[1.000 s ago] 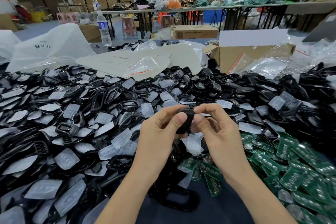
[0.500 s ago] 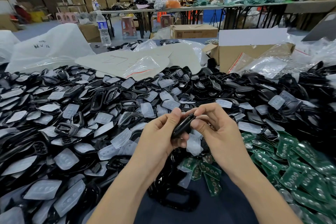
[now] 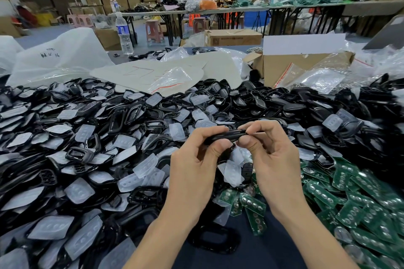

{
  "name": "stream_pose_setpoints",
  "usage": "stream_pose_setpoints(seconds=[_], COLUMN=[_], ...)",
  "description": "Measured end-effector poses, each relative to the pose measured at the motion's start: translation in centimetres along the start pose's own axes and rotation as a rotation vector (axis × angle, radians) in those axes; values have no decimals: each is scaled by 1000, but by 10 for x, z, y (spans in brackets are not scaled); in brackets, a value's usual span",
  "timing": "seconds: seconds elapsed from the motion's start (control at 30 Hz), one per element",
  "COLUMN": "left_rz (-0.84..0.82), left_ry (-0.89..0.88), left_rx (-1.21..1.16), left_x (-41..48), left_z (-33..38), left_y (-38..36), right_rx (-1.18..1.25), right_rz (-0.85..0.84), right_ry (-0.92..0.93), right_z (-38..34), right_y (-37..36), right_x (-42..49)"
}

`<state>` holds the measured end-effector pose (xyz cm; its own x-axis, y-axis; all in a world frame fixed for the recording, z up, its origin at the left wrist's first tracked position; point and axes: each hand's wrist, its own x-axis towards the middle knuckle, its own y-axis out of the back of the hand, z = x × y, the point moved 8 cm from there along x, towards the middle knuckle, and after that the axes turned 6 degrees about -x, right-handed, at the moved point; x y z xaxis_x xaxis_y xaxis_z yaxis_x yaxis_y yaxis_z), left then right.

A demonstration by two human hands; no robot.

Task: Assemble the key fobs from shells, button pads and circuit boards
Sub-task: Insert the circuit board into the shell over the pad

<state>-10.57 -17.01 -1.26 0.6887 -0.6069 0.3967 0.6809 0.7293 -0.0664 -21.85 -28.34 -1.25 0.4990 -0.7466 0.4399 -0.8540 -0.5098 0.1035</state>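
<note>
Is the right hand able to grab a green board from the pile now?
Probably, once it lets go. The right hand pinches the black key fob with the left hand, so it is busy. The green circuit boards lie in an open heap right beside it, nothing over them.

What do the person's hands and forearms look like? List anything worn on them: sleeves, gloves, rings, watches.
The left hand and right hand are bare: no gloves, rings or watch show. The thumbnails are short and unpainted. The left forearm and right forearm are also bare down to the picture's lower edge, so no sleeve is in view.
</note>
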Motion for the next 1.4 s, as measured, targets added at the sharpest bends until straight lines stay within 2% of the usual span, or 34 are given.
stream_pose_setpoints(seconds=[0.47,0.63,0.77,1.03,1.4], left_rz=[84,39,-7,33,-29], left_ry=[-63,-80,-119,-204,-146], left_rx=[112,65,161,244,208], left_x=[-2,-3,-3,-3,-3], left_z=[1,5,5,8,3], left_y=[7,2,-1,2,-2], right_rx=[24,19,16,7,-70], right_rz=[-16,0,16,13,3], right_ry=[-14,14,41,72,71], right_z=[1,0,-1,-5,-4], right_y=[-1,0,0,-5,-4], right_x=[0,0,-1,-4,-5])
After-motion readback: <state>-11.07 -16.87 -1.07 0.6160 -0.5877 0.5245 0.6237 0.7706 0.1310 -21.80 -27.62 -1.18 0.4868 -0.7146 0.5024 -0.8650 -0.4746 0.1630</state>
